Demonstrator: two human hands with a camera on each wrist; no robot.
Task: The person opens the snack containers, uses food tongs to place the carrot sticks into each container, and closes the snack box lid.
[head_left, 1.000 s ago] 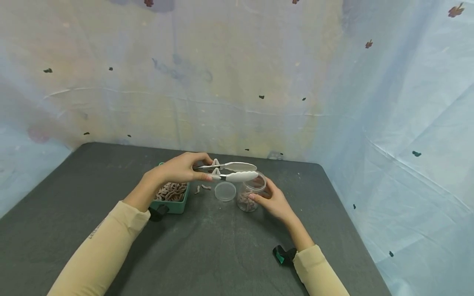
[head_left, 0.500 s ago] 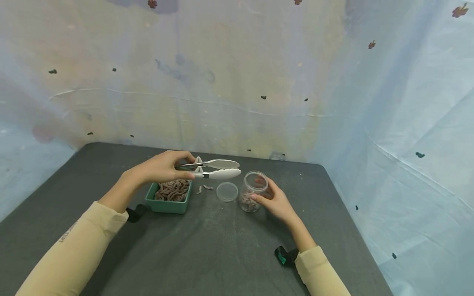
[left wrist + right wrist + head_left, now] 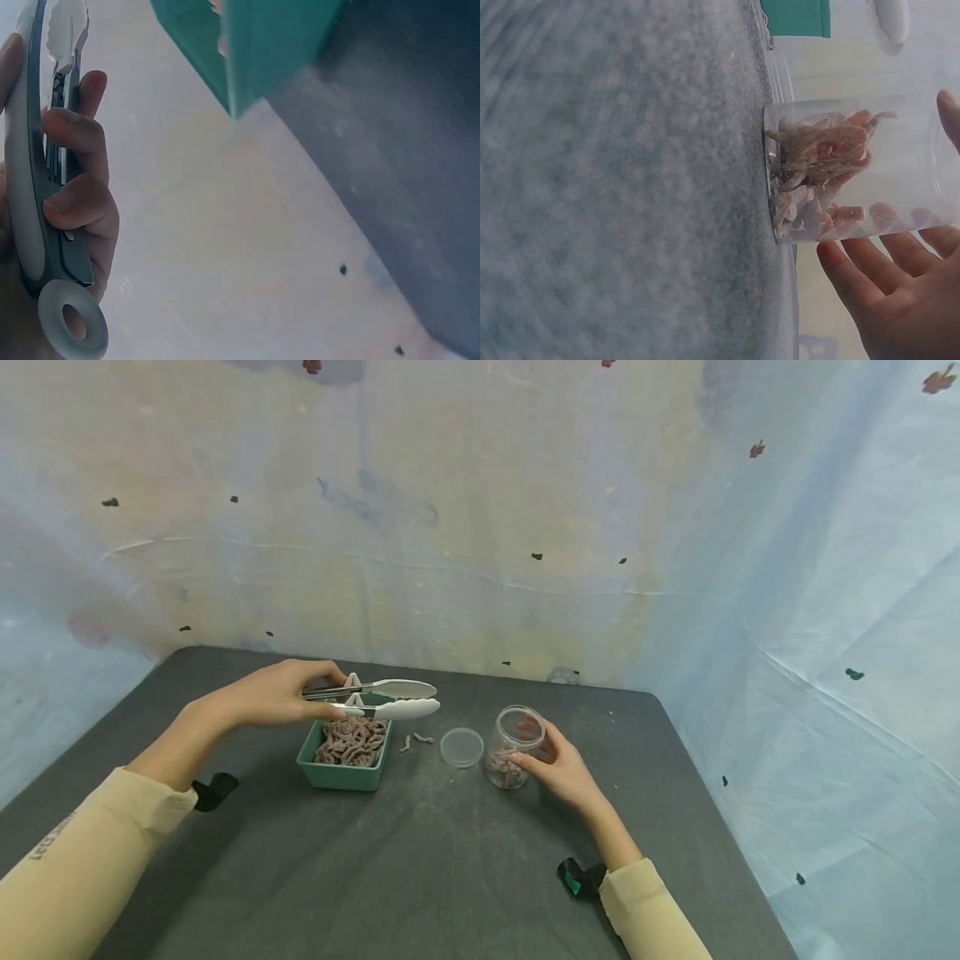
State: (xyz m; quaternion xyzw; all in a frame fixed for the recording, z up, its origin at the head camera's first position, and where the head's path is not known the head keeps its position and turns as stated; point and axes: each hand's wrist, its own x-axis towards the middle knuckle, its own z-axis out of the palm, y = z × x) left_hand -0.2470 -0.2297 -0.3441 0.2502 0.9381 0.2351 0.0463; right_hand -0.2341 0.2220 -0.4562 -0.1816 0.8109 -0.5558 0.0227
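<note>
My left hand (image 3: 273, 695) grips a pair of tongs (image 3: 405, 709) with white scalloped tips, held level over the green box (image 3: 337, 778). The tips stand apart with nothing between them. In the left wrist view, fingers wrap the grey handles of the tongs (image 3: 22, 180), which end in a ring. Brown worm-like pieces (image 3: 352, 745) fill much of the box. My right hand (image 3: 561, 770) holds an upright, lidless clear jar (image 3: 501, 737) on the table, thumb and fingers on opposite sides. Similar pieces (image 3: 821, 154) lie in the jar's lower part.
A round clear lid (image 3: 461, 748) lies flat between box and jar. Two loose worm-like pieces (image 3: 422, 738) rest on the dark table (image 3: 420, 877) beside the box. Plastic sheeting (image 3: 450, 527) hangs behind the table and along its right side.
My left hand has carried the tongs leftward from over the jar's mouth to over the green box. The right hand and jar have stayed in place.
</note>
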